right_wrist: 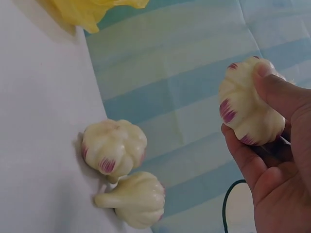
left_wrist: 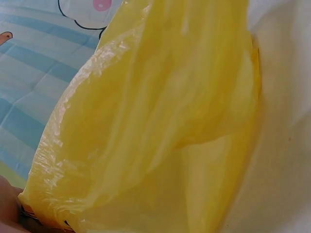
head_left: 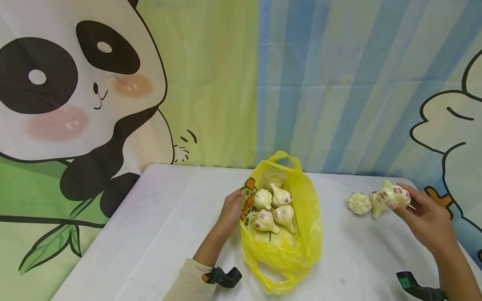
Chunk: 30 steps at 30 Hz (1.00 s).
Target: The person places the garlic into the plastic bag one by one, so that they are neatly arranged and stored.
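Note:
A yellow plastic bag (head_left: 308, 234) lies with its mouth spread on the table, and several white garlic bulbs (head_left: 283, 215) with purple streaks sit inside it. My left hand (head_left: 229, 213) grips the bag's left rim; its fingertips are hidden behind the printed film. In the left wrist view the yellow film (left_wrist: 146, 121) covers most of the picture. Off to the right, my right hand (head_left: 433, 221) holds a garlic bulb (right_wrist: 243, 104) between thumb and fingers, above the table. Two more bulbs, one purple-streaked (right_wrist: 114, 148) and one with its stem sideways (right_wrist: 141, 199), lie near that hand.
A white-covered table (head_left: 180, 217) carries everything. Behind it hangs a printed curtain (head_left: 211, 83) with a panda and blue stripes, close to the table's back edge. Both wrists wear dark straps with camera mounts (head_left: 226, 278).

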Available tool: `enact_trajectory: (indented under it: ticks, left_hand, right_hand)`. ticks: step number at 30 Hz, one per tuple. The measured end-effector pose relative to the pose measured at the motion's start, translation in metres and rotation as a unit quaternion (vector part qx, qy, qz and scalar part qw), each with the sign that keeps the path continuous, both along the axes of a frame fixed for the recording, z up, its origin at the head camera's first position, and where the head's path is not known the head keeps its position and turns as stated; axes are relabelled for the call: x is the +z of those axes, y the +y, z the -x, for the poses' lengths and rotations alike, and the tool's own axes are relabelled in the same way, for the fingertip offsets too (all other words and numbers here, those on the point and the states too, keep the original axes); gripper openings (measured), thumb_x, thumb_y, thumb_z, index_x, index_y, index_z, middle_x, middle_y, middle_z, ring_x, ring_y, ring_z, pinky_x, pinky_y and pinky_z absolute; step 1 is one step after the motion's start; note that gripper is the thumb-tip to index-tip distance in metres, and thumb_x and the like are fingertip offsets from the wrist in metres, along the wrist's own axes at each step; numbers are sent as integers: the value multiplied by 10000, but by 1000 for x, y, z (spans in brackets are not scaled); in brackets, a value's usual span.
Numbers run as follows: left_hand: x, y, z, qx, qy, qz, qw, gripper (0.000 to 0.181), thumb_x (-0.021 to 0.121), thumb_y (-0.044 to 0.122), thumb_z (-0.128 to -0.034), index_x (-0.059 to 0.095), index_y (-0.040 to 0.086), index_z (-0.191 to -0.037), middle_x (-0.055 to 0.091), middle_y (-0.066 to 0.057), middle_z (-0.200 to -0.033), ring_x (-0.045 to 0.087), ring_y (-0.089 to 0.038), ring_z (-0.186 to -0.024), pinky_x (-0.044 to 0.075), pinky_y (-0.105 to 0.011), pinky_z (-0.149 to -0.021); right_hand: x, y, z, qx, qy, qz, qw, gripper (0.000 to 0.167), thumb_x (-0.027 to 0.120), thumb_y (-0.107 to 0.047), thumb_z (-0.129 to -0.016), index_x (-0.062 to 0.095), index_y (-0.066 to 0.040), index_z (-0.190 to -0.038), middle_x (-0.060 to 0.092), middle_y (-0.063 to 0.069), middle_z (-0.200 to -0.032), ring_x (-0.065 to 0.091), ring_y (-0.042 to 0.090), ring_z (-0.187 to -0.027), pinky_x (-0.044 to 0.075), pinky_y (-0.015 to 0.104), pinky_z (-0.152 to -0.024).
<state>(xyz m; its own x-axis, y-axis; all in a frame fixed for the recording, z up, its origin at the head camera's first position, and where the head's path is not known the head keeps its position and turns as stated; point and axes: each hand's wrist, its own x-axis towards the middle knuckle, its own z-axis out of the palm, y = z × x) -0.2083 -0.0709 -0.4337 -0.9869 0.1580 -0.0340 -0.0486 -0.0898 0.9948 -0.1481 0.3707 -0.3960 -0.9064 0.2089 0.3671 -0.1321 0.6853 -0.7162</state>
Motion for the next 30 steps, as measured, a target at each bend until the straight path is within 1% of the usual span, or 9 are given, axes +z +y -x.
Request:
enact_trajectory:
  ticks: [2, 7, 9, 13, 16, 23, 25, 28, 30]
  left_hand:
    - [0, 0, 0, 15, 7, 11, 10000, 467, 341, 285, -1068, 474, -10, -1406, 603, -207, -1216, 583, -355, -1114, 452, -496, -965]
    - [0, 0, -1, 21, 1, 89, 10000, 468, 342, 286, -1065, 474, -4, -1409, 604, -204, -1204, 578, -362, -1107, 450, -503, -961]
    - [0, -1, -2, 19, -25, 88, 10000, 470, 346, 294, -1064, 471, 5, -1414, 600, -192, -1217, 576, -347, -1117, 442, -503, -972]
    - [-2, -2, -2, 31, -51, 74, 10000, 483, 348, 306, -1065, 447, 6, -1431, 585, -177, -1249, 567, -326, -1134, 432, -499, -985]
    - [-2, -2, -2, 20, -47, 58, 10000, 483, 345, 301, -1067, 444, 0, -1431, 580, -182, -1261, 562, -326, -1146, 425, -498, -995]
    - [-1, 0, 0, -57, -75, 52, 9999, 470, 330, 254, -1074, 428, -38, -1429, 556, -222, -1297, 530, -359, -1191, 415, -499, -1006]
    - [2, 0, 0, -92, -91, 57, 9999, 461, 317, 225, -1076, 419, -55, -1428, 544, -246, -1305, 519, -383, -1199, 408, -512, -1009]
    - [14, 0, -7, -85, -64, 67, 9999, 450, 319, 202, -1073, 428, -63, -1419, 547, -256, -1295, 520, -394, -1193, 406, -516, -1009]
    - [15, -1, -7, -95, -38, 85, 9999, 445, 319, 198, -1073, 438, -66, -1410, 552, -262, -1280, 524, -405, -1181, 408, -523, -1004]
  right_hand:
    - [2, -4, -1, 62, -40, 116, 9999, 581, 667, -136, -935, 447, -133, -1473, 455, 69, -1391, 456, -97, -1117, 422, 34, -749]
    - [5, -14, -1, 260, -107, 173, 9995, 578, 678, -161, -930, 463, -156, -1467, 483, 58, -1343, 456, -145, -1032, 445, 49, -730]
    - [6, -20, 1, 354, -136, 108, 9992, 581, 676, -183, -934, 456, -148, -1470, 477, 132, -1361, 478, -107, -1043, 452, 60, -735]
    - [7, -35, 8, 588, -235, 68, 9980, 589, 678, -228, -934, 450, -135, -1470, 458, 212, -1363, 504, -45, -1051, 456, 67, -742]
    - [7, -46, 14, 811, -145, 89, 9966, 580, 684, -216, -930, 462, -110, -1455, 468, 197, -1347, 495, -66, -1047, 450, 66, -759]
    - [4, -64, 22, 1308, 313, 93, 9909, 575, 712, -114, -900, 484, -44, -1423, 502, 147, -1309, 477, -127, -1052, 435, 68, -795]
    - [5, -68, 24, 1381, 317, 120, 9898, 576, 712, -112, -899, 483, -46, -1424, 499, 160, -1310, 483, -121, -1052, 441, 74, -793]
    - [7, -74, 26, 1448, 209, 157, 9891, 584, 709, -135, -905, 476, -64, -1436, 489, 185, -1327, 496, -97, -1053, 452, 87, -787]
    - [8, -79, 27, 1509, 172, 195, 9882, 581, 702, -144, -912, 473, -76, -1442, 484, 194, -1333, 501, -90, -1051, 457, 96, -788]
